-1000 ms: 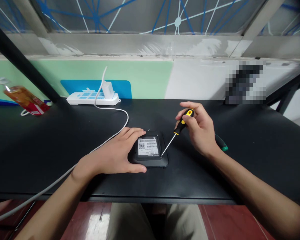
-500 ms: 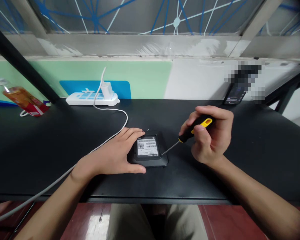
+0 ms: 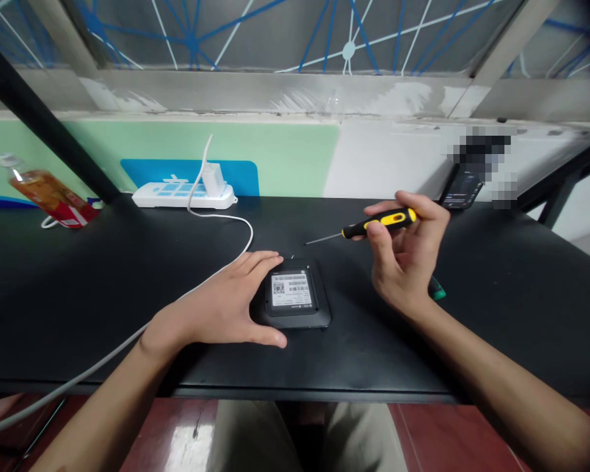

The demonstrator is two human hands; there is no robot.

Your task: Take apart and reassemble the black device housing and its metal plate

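Observation:
A black box-shaped device (image 3: 299, 320) with a white printed label (image 3: 292, 290) lies flat on the black table. My left hand (image 3: 221, 298) rests along its left side, fingers stretched to the far left corner and thumb spread out near the front edge. My right hand (image 3: 413, 252) is closed around a black and yellow screwdriver (image 3: 379, 223). The screwdriver points left, its tip above the table beyond the device and apart from it. A tiny dark spot shows at the tip; I cannot tell what it is. A small light-coloured bit (image 3: 292, 256) lies by the device's far edge.
A green-ended tool (image 3: 437, 289) lies partly hidden behind my right wrist. A white cable (image 3: 248, 229) runs from the power strip (image 3: 184, 195) past my left hand. A drink bottle (image 3: 49, 195) stands at the left, a phone (image 3: 462, 189) leans at the back right.
My right hand has lifted the screwdriver off the device's right side and moved its tip up and left, past the far edge. The green-ended tool has come into sight. My left hand stays put.

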